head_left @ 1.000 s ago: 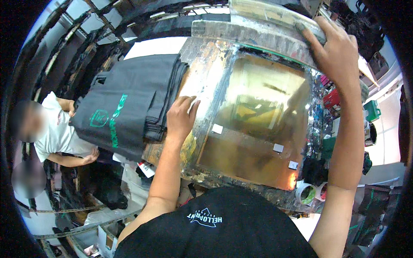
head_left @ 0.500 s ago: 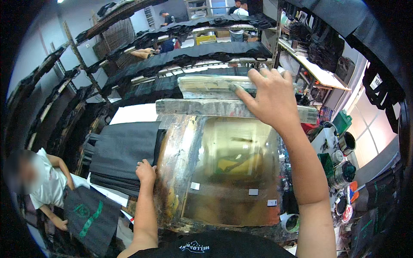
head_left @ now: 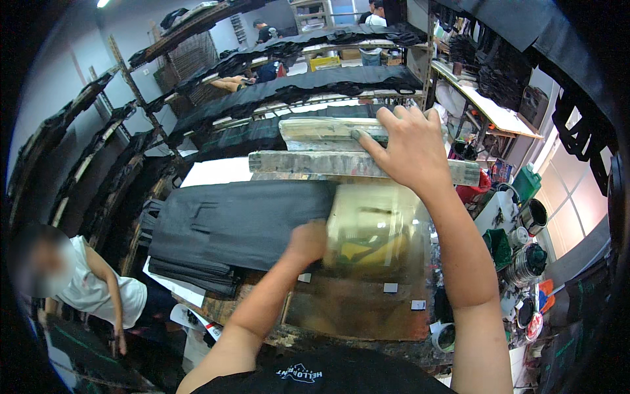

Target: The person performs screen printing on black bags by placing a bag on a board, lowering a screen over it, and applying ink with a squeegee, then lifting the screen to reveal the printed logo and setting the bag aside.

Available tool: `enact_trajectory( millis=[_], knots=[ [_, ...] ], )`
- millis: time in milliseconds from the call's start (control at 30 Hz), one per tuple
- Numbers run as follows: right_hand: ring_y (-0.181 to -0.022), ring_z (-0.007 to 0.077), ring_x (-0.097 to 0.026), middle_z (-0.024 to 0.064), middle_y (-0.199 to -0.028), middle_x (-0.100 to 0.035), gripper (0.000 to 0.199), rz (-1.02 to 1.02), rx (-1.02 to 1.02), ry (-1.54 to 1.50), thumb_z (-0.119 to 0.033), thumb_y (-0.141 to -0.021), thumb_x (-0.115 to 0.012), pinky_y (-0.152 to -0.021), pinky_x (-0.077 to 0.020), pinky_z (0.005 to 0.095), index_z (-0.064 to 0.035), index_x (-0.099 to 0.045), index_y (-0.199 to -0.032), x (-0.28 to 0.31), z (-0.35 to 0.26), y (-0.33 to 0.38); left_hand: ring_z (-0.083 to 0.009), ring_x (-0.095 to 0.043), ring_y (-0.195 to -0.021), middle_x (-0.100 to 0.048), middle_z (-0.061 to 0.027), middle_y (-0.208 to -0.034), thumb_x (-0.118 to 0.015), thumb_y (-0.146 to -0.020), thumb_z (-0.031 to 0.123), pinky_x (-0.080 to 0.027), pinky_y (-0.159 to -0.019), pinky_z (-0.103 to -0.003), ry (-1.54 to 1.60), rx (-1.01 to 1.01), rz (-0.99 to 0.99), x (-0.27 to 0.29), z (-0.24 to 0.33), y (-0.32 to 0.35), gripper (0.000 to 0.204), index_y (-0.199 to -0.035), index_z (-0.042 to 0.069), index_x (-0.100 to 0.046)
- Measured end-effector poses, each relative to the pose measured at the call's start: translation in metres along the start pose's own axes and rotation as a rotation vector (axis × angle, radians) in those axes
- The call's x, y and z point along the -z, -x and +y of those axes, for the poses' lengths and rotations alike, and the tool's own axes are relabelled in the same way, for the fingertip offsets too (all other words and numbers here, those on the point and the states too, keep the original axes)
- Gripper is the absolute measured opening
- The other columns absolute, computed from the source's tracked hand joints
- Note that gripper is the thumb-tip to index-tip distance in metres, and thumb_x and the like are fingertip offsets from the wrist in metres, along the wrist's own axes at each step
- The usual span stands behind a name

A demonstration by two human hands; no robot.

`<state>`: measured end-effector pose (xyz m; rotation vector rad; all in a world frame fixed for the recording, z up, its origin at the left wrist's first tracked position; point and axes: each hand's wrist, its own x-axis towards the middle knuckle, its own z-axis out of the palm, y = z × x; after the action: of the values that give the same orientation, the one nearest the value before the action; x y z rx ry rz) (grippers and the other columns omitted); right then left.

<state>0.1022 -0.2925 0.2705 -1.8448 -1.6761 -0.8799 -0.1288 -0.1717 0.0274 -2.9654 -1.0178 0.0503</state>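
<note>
My right hand (head_left: pixel 408 146) grips the top bar of a paint-smeared screen frame (head_left: pixel 308 162) that stands raised at the far side of a glossy yellowish printing plate (head_left: pixel 384 253). My left hand (head_left: pixel 307 241) is blurred by motion and closed on the near edge of a black cloth (head_left: pixel 249 217). The cloth stretches from a stack of black cloths (head_left: pixel 190 262) on the left onto the left part of the plate. A second smeared bar (head_left: pixel 315 131) lies just behind the frame.
Paint tins (head_left: pixel 533 215) and tubs (head_left: pixel 525 262) crowd the right side, and a small cup (head_left: pixel 446 336) sits at the plate's near right corner. A person in a white sleeveless top (head_left: pixel 98 295) sits at lower left. Long racks draped with black cloth (head_left: pixel 295 85) run behind.
My left hand has moved right from the plate's left edge, drawing a black cloth over the plate. My right hand stays on the raised frame. The view has tilted up.
</note>
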Motion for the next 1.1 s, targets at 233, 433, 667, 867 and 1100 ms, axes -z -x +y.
enact_trajectory(
  millis=[233, 433, 667, 867, 1100],
  knots=[
    [-0.089, 0.0313, -0.067, 0.0128, -0.089, -0.069, 0.049, 0.063, 0.038, 0.000, -0.056, -0.093, -0.066, -0.087, -0.0442, 0.0485, -0.0068, -0.072, -0.096, -0.008, 0.001, -0.003, -0.0447, -0.071, -0.108, -0.071, -0.0271, -0.120, -0.066, -0.098, 0.029, -0.057, -0.094, -0.053, 0.376, -0.055, -0.036, -0.031, 0.161, -0.094, 0.038, -0.115, -0.006, -0.070],
    [-0.101, 0.0323, -0.069, 0.0145, -0.099, -0.073, 0.052, 0.095, 0.050, 0.065, -0.057, -0.095, -0.063, -0.089, -0.0472, 0.0509, -0.0093, -0.074, -0.112, -0.018, 0.010, -0.001, -0.0426, -0.050, -0.140, -0.057, -0.0262, -0.145, -0.072, -0.092, 0.056, -0.041, -0.117, -0.051, 0.586, -0.289, -0.097, -0.046, 0.174, -0.052, 0.072, -0.135, -0.001, -0.063],
    [-0.081, 0.0181, -0.060, 0.0070, -0.085, -0.065, 0.066, -0.212, 0.027, -0.078, -0.061, -0.108, -0.040, -0.089, -0.0487, 0.0432, -0.0020, -0.069, -0.112, -0.003, 0.018, -0.021, -0.0486, -0.025, -0.154, -0.039, -0.0191, -0.165, -0.063, -0.082, 0.081, -0.012, -0.120, -0.075, 0.200, -0.334, 0.154, -0.067, 0.101, 0.040, 0.103, -0.156, 0.011, -0.050],
    [-0.097, 0.0228, -0.069, 0.0130, -0.099, -0.073, 0.067, -0.259, -0.038, -0.043, -0.059, -0.109, -0.039, -0.101, -0.0499, 0.0491, -0.0004, -0.070, -0.118, 0.014, 0.008, -0.021, -0.0519, -0.016, -0.156, -0.026, -0.0201, -0.171, -0.055, -0.085, 0.084, -0.007, -0.119, -0.077, 0.215, -0.263, 0.142, -0.089, 0.125, 0.044, 0.105, -0.161, 0.012, -0.043],
    [-0.090, 0.0225, -0.066, 0.0097, -0.095, -0.071, 0.065, -0.389, -0.065, -0.034, -0.058, -0.109, -0.039, -0.094, -0.0527, 0.0464, -0.0010, -0.068, -0.118, 0.012, 0.003, -0.028, -0.0509, -0.013, -0.158, -0.023, -0.0186, -0.173, -0.053, -0.087, 0.083, -0.004, -0.120, -0.076, 0.276, -0.167, 0.145, -0.088, 0.170, 0.066, 0.103, -0.162, 0.013, -0.041]
  ],
)
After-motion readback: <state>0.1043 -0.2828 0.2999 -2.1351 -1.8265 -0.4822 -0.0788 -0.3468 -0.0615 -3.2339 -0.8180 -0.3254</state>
